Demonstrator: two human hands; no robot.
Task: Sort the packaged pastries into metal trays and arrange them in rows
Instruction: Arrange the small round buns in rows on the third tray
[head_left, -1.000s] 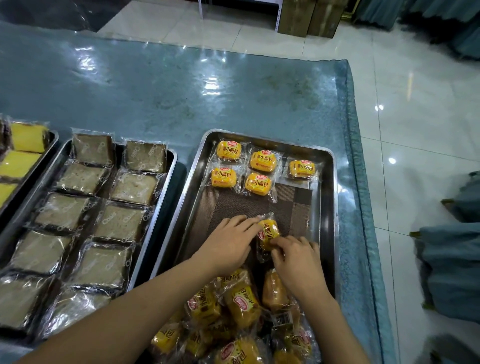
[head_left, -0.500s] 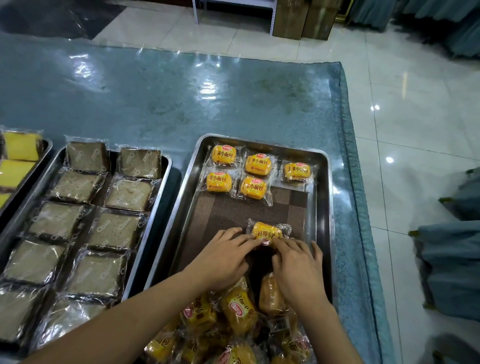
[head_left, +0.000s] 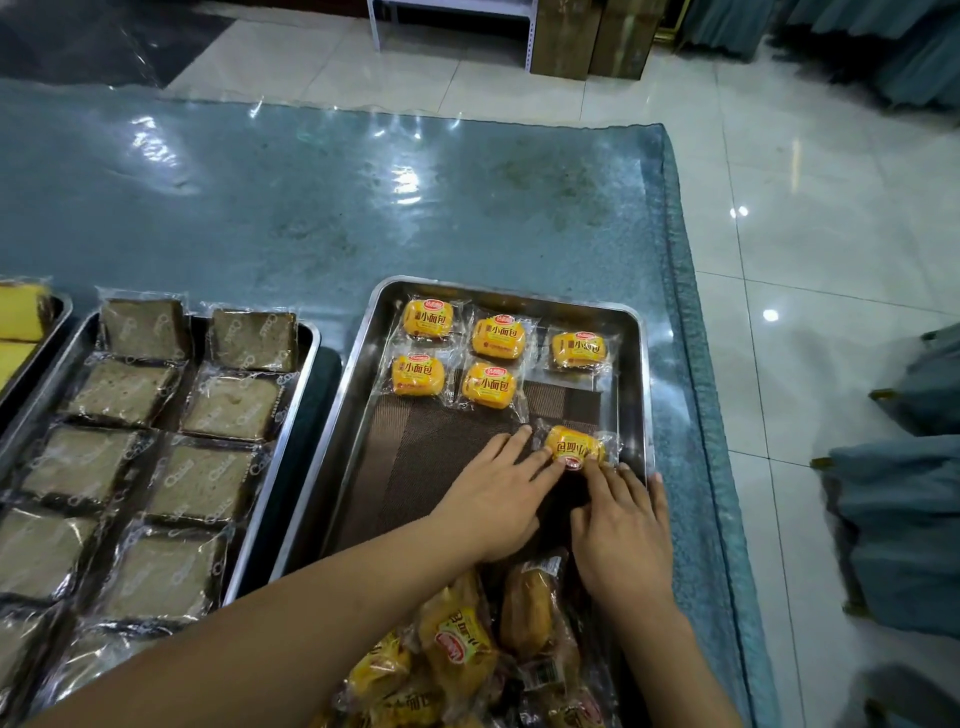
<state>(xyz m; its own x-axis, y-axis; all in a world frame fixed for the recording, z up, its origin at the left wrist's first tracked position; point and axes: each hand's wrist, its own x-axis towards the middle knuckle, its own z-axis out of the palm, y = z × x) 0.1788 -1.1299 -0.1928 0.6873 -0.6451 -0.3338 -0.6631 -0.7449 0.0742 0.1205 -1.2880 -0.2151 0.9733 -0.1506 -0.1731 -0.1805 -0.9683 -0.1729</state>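
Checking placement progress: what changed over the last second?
Both hands, left hand and right hand, slid the yellow bun pack rightward and away, toward the open slot under the third bun in the metal tray. Fingertips remain on it. The five placed buns and the brown cake tray stayed put.

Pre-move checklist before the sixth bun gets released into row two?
1. Bun inside tray: ok.
2. Slot under the top-right bun free: ok.
3. Label matches the other five: not ok, it reads upside down.
4. Lined up with row two: not ok, it sits lower and tilted.
5. Left hand and right hand fingertips on bun: ok; firm grip: cannot tell.
6. More buns in the near pile: ok.
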